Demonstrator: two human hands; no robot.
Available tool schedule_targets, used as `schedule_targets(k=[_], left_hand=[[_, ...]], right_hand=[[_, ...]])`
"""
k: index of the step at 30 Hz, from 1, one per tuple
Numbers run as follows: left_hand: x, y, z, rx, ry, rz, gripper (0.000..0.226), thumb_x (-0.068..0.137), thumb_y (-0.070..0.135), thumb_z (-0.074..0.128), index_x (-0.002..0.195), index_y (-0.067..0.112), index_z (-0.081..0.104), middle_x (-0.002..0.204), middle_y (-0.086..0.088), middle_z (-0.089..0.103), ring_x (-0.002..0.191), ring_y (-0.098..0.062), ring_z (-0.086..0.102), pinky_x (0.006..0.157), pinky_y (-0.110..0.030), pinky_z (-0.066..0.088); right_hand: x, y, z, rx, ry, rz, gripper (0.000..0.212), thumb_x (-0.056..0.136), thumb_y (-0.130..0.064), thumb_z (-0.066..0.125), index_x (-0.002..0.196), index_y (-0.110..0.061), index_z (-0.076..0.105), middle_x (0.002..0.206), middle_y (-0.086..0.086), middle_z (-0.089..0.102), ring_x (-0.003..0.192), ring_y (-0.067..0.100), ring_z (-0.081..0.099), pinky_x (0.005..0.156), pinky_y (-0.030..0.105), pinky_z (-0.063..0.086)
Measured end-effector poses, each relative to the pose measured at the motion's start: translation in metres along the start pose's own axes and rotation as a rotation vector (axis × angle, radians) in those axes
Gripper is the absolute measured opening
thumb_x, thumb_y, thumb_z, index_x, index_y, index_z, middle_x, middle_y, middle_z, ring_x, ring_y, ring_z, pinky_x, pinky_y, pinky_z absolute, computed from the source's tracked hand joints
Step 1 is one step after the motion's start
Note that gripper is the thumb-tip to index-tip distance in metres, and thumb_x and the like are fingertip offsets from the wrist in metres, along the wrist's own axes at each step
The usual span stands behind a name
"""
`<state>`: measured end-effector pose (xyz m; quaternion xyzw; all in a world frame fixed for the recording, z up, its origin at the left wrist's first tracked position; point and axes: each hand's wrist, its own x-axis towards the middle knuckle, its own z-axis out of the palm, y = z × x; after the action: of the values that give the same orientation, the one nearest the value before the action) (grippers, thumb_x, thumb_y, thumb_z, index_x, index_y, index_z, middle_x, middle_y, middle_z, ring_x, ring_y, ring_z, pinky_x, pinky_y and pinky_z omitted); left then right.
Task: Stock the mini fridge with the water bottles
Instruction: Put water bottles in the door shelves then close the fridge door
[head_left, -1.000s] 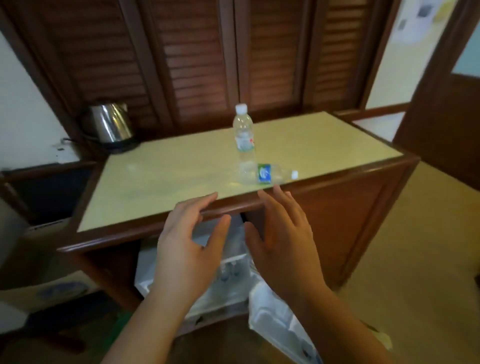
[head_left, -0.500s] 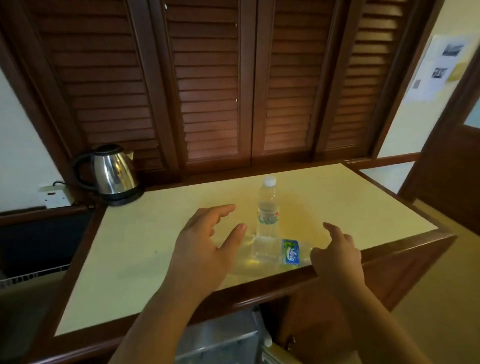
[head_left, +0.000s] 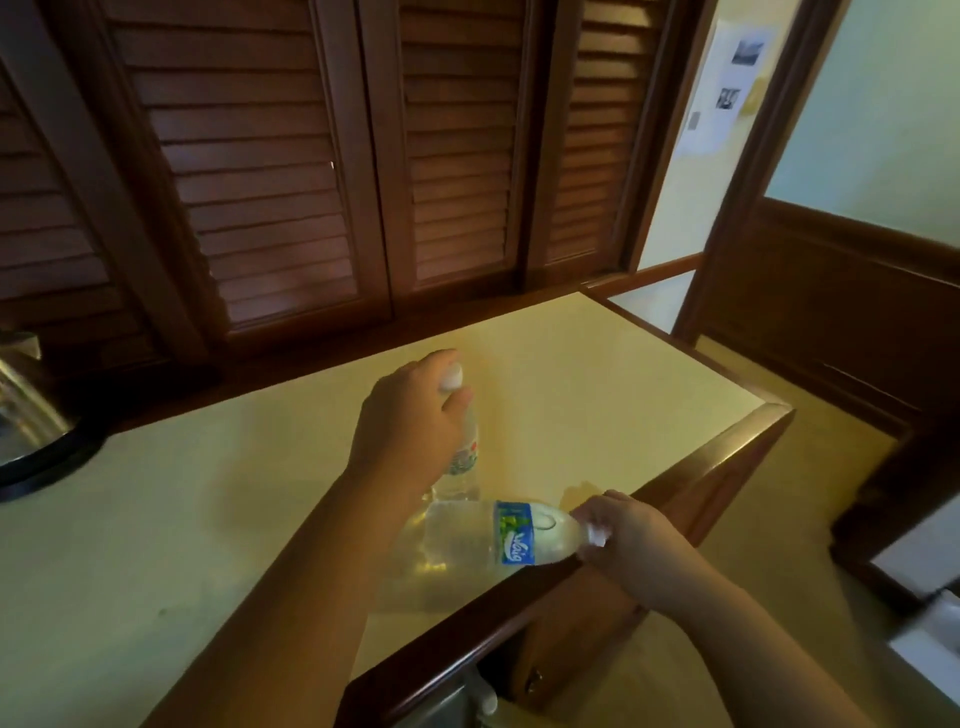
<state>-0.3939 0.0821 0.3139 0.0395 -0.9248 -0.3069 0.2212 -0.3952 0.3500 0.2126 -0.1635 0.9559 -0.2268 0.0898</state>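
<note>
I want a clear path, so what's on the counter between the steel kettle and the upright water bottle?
In the head view only bare cream countertop lies between the steel kettle and the upright clear bottle, which the left hand grips.

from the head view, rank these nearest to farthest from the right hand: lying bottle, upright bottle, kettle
1. lying bottle: the right hand holds its cap end, at the counter's front edge.
2. upright bottle: just behind, gripped by the left hand.
3. kettle: far left edge of the counter.

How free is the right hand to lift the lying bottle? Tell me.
Probably free: the right hand already pinches the cap end of the lying bottle, and nothing lies on it. The upright bottle, gripped by the left hand, stands close behind.
</note>
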Motion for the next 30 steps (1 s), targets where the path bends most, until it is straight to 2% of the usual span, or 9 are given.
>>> schedule_targets(k=[5, 10, 14, 17, 20, 22, 25, 28, 30], left_hand=[[-0.035, 0.010, -0.010, 0.011, 0.071, 0.045, 0.038, 0.092, 0.038, 0.074, 0.128, 0.026, 0.072, 0.115, 0.004, 0.077, 0.101, -0.015, 0.073, 0.080, -0.025, 0.055], [-0.102, 0.036, -0.027, -0.049, 0.094, 0.038, 0.038, 0.091, 0.039, 0.076, 0.126, 0.024, 0.074, 0.113, 0.006, 0.078, 0.096, -0.009, 0.073, 0.073, -0.023, 0.060], [-0.171, 0.069, -0.043, -0.083, 0.124, 0.009, 0.039, 0.090, 0.045, 0.073, 0.126, 0.032, 0.073, 0.111, 0.015, 0.074, 0.090, 0.002, 0.066, 0.066, -0.004, 0.049], [-0.240, 0.093, -0.040, -0.081, 0.107, 0.015, 0.039, 0.089, 0.046, 0.072, 0.126, 0.031, 0.073, 0.109, 0.012, 0.075, 0.082, 0.000, 0.070, 0.066, -0.012, 0.056], [-0.307, 0.104, -0.021, -0.103, 0.079, -0.030, 0.037, 0.089, 0.040, 0.075, 0.125, 0.030, 0.074, 0.107, 0.016, 0.075, 0.088, 0.013, 0.067, 0.070, -0.003, 0.050], [-0.345, 0.101, 0.001, -0.149, 0.028, -0.147, 0.032, 0.088, 0.047, 0.073, 0.120, 0.042, 0.073, 0.108, 0.025, 0.072, 0.095, 0.025, 0.059, 0.072, -0.002, 0.047], [-0.399, 0.088, 0.038, -0.129, -0.077, -0.279, 0.024, 0.084, 0.053, 0.071, 0.108, 0.055, 0.069, 0.094, 0.028, 0.071, 0.090, 0.020, 0.062, 0.071, -0.006, 0.046], [-0.450, 0.069, 0.078, -0.092, -0.127, -0.396, 0.024, 0.085, 0.047, 0.075, 0.106, 0.056, 0.070, 0.080, 0.024, 0.072, 0.073, 0.008, 0.066, 0.061, -0.008, 0.045], [-0.480, 0.049, 0.107, -0.053, -0.144, -0.491, 0.029, 0.085, 0.046, 0.076, 0.112, 0.053, 0.070, 0.080, 0.024, 0.073, 0.076, 0.007, 0.067, 0.063, -0.017, 0.050]], right_hand=[[-0.039, -0.016, -0.032, 0.247, 0.034, -0.039, 0.021, 0.077, -0.031, 0.086, 0.093, -0.037, 0.074, 0.094, -0.014, 0.068, 0.088, 0.004, 0.065, 0.078, 0.028, 0.055], [-0.096, -0.042, -0.074, 0.309, 0.226, -0.208, 0.022, 0.081, -0.037, 0.079, 0.101, -0.035, 0.072, 0.097, -0.014, 0.065, 0.090, 0.006, 0.065, 0.075, 0.023, 0.054], [-0.151, -0.030, -0.082, 0.246, 0.211, -0.308, 0.025, 0.079, -0.041, 0.076, 0.102, -0.031, 0.071, 0.098, -0.013, 0.063, 0.089, 0.011, 0.067, 0.071, 0.028, 0.059], [-0.196, -0.001, -0.069, 0.267, 0.170, -0.274, 0.017, 0.076, -0.041, 0.077, 0.090, -0.034, 0.070, 0.093, -0.013, 0.062, 0.082, 0.013, 0.064, 0.066, 0.030, 0.057], [-0.239, 0.036, -0.037, 0.293, 0.146, -0.261, 0.016, 0.075, -0.040, 0.080, 0.085, -0.030, 0.072, 0.086, -0.008, 0.061, 0.074, 0.018, 0.061, 0.064, 0.040, 0.055], [-0.264, 0.058, -0.004, 0.349, 0.153, -0.241, 0.016, 0.074, -0.038, 0.083, 0.086, -0.034, 0.072, 0.084, -0.008, 0.062, 0.071, 0.019, 0.061, 0.063, 0.041, 0.053], [-0.298, 0.086, 0.060, 0.422, 0.123, -0.154, 0.020, 0.074, -0.036, 0.083, 0.092, -0.032, 0.076, 0.086, -0.011, 0.063, 0.073, 0.016, 0.064, 0.064, 0.033, 0.056], [-0.326, 0.110, 0.134, 0.488, 0.085, -0.055, 0.023, 0.075, -0.035, 0.082, 0.096, -0.030, 0.076, 0.092, -0.016, 0.062, 0.079, 0.011, 0.067, 0.065, 0.027, 0.059], [-0.337, 0.124, 0.186, 0.478, 0.085, -0.010, 0.024, 0.076, -0.031, 0.084, 0.097, -0.030, 0.075, 0.095, -0.017, 0.061, 0.078, 0.008, 0.067, 0.063, 0.028, 0.059]])
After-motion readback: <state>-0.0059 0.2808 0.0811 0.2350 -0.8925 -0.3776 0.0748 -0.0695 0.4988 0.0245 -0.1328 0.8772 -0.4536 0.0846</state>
